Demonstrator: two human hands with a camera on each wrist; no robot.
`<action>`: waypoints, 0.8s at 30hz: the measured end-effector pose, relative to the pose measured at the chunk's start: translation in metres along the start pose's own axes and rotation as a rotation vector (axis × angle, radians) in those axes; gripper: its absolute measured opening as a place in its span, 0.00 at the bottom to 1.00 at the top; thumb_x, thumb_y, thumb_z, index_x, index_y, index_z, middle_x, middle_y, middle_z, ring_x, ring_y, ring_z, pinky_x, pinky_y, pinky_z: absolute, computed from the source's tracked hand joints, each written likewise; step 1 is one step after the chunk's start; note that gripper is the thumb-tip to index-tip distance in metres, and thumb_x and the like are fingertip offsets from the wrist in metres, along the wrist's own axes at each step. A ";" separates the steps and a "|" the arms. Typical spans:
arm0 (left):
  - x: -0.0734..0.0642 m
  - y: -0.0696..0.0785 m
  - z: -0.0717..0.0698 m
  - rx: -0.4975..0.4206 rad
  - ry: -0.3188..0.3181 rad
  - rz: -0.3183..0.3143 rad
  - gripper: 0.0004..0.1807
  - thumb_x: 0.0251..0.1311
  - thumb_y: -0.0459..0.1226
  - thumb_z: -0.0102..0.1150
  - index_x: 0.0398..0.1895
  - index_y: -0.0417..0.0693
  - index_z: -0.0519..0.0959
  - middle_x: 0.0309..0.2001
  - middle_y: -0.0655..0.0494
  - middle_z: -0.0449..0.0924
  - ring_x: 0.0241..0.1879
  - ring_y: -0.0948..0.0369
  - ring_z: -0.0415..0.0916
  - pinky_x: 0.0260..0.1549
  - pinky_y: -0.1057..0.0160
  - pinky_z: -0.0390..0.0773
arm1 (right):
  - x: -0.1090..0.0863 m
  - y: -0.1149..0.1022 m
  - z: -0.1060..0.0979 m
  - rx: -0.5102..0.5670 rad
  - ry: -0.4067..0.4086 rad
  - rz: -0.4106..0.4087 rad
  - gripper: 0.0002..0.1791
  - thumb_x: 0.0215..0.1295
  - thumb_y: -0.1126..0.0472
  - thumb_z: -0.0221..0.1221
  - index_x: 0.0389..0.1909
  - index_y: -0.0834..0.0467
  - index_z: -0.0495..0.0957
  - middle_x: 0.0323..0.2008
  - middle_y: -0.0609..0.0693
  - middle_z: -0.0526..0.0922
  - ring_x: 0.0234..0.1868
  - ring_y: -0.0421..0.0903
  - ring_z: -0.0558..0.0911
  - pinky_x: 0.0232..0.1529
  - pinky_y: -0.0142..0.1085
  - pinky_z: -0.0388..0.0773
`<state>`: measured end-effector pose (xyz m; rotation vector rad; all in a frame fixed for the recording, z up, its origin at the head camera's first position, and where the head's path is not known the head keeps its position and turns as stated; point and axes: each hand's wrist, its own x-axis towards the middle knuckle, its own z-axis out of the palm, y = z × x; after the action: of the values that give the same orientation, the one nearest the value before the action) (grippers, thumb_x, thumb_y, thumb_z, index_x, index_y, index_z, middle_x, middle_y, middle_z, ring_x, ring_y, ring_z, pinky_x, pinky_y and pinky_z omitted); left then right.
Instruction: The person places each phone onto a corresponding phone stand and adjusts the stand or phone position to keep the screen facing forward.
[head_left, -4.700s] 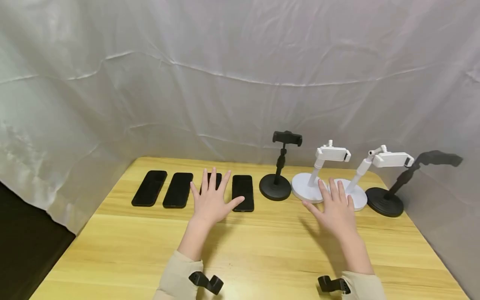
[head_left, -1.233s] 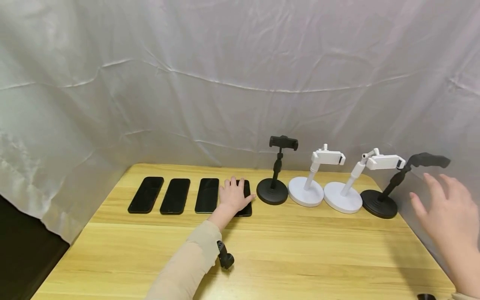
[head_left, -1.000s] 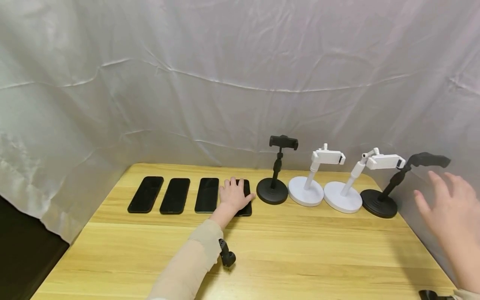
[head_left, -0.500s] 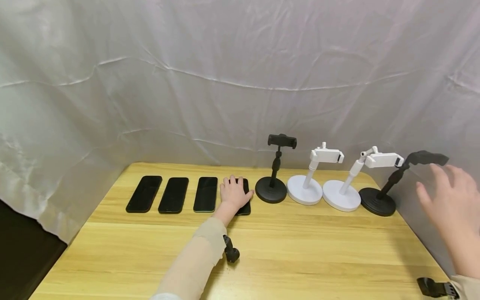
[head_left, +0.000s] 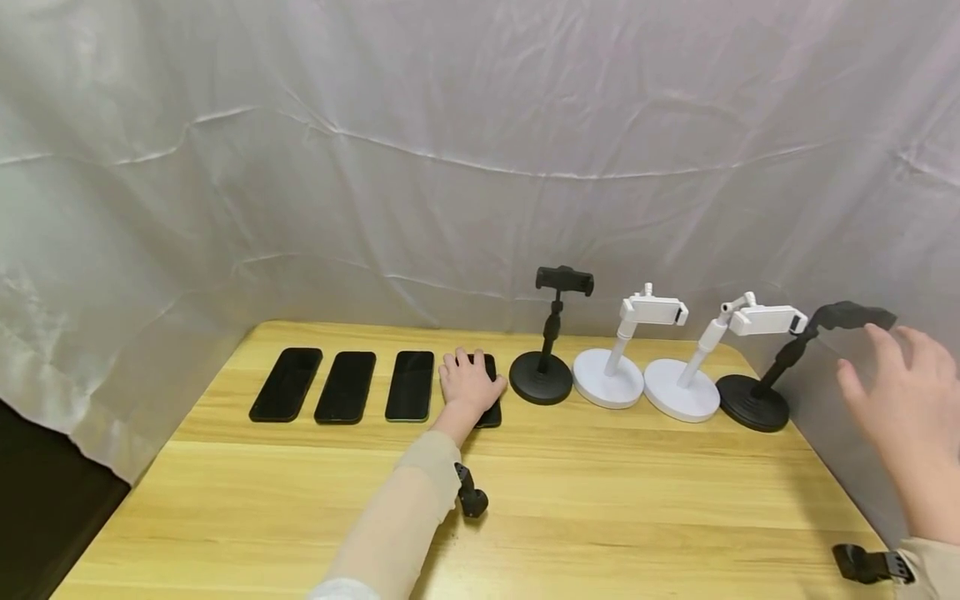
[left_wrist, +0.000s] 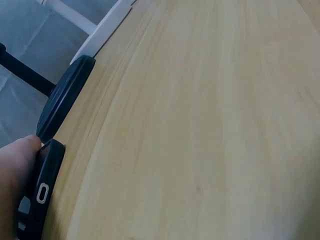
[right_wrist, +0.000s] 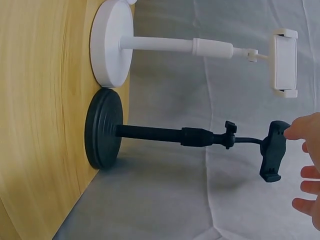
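Note:
My left hand grips the rightmost black smartphone in a row of several, fingers over its left side and thumb at its right edge. In the left wrist view the thumb lies along this phone, whose end with a port opening faces the camera. My right hand is raised at the far right, fingers apart and loosely bent, holding nothing. It is nearest the clamp of the rightmost black phone stand; in the right wrist view the thumb tip overlaps that clamp.
Three more phones lie flat to the left, among them one beside the left hand. Another black stand and two white stands line the table's back right. A grey curtain hangs behind the wooden table.
Compared with the oldest frame, my left hand has moved right onto the rightmost phone, and my right hand has moved right to the far black stand. Over the last second both hands hardly move.

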<state>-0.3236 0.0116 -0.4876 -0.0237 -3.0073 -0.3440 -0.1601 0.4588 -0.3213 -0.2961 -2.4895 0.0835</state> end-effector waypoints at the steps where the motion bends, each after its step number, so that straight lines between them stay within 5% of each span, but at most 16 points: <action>1: 0.001 0.001 0.001 -0.001 0.000 -0.005 0.38 0.61 0.63 0.49 0.69 0.54 0.65 0.64 0.41 0.63 0.59 0.42 0.60 0.57 0.48 0.62 | 0.000 0.001 0.000 -0.004 -0.007 0.006 0.32 0.67 0.63 0.52 0.69 0.67 0.56 0.69 0.74 0.54 0.70 0.73 0.53 0.68 0.65 0.48; 15: 0.003 0.003 0.004 -0.012 0.052 0.021 0.41 0.56 0.67 0.53 0.67 0.53 0.69 0.61 0.41 0.68 0.56 0.42 0.64 0.57 0.49 0.67 | 0.007 0.011 0.003 0.011 0.058 -0.013 0.31 0.65 0.62 0.52 0.67 0.67 0.60 0.66 0.74 0.59 0.66 0.75 0.59 0.66 0.65 0.52; 24: 0.005 0.005 0.002 -0.024 0.029 0.043 0.42 0.55 0.68 0.53 0.68 0.55 0.69 0.61 0.43 0.67 0.57 0.42 0.64 0.50 0.48 0.70 | 0.018 0.012 0.003 0.033 0.108 -0.013 0.30 0.65 0.63 0.52 0.67 0.70 0.61 0.66 0.74 0.60 0.68 0.73 0.59 0.68 0.62 0.51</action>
<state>-0.3288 0.0166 -0.4879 -0.0843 -2.9688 -0.3727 -0.1730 0.4747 -0.3147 -0.2630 -2.3806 0.1010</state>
